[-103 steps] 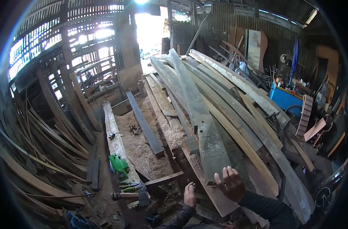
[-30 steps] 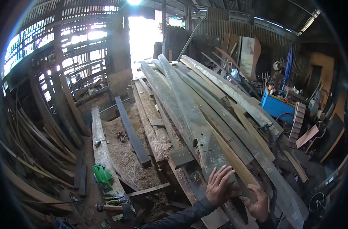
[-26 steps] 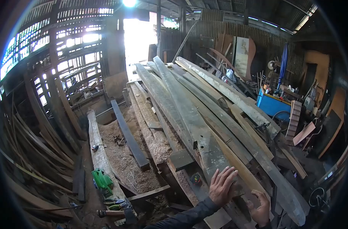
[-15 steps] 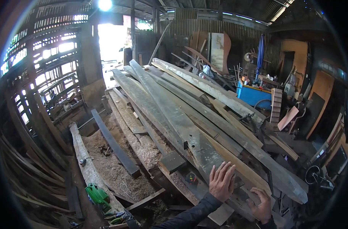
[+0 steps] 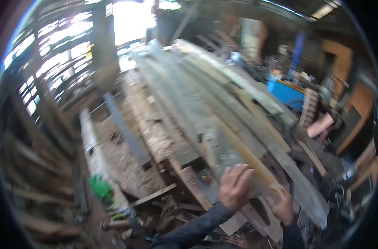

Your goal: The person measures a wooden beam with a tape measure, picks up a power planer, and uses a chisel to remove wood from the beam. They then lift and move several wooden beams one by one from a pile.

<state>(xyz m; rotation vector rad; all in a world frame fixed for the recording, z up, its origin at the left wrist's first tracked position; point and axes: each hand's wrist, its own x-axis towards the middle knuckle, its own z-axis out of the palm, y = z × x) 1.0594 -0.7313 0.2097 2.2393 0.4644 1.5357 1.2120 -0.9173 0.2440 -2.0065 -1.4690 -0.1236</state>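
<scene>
Over a cluttered shed's (image 5: 105, 45) stacked boards (image 5: 203, 108), the left hand (image 5: 235, 189) is unclenched, the right hand's (image 5: 283, 208) grip unclear.

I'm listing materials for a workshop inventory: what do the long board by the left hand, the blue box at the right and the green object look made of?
The long board: wood, apparently unvarnished, being grey and dull with pale scuffs. The blue box: painted metal or wood perhaps, given its flat, even colour. The green object: possibly plastic, being uniformly bright, though blurred.
</scene>
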